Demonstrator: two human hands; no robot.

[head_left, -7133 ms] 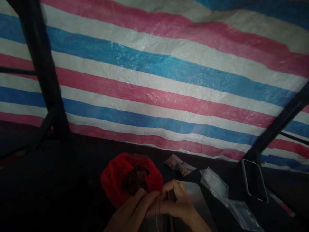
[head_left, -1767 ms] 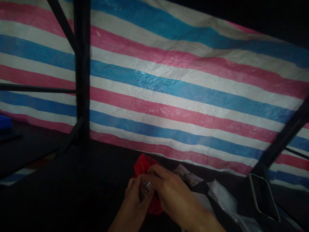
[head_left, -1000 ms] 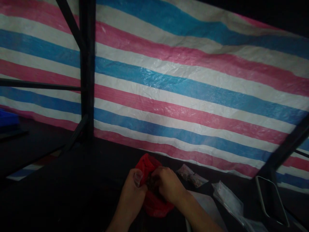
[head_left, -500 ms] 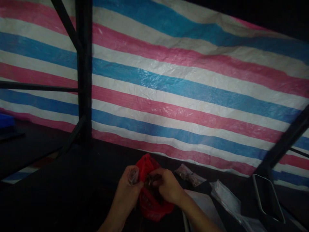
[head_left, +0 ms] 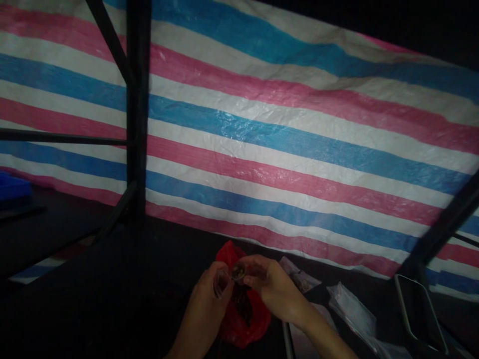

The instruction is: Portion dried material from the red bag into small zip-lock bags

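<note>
Standing at a dark table, the person works low in the view, under a red, white and blue striped tarp (head_left: 284,149) braced by a black metal frame (head_left: 137,114). Their left hand (head_left: 207,304) is curled around a small clear plastic bag (head_left: 221,282), held open. Beneath sits a red plastic bag (head_left: 243,319) of dark pieces. Their right hand (head_left: 275,289) pinches a dark clump (head_left: 238,271) at the small bag's mouth. Further right lie filled packets (head_left: 299,276), empty clear bags (head_left: 352,314) and a phone (head_left: 421,314).
</note>
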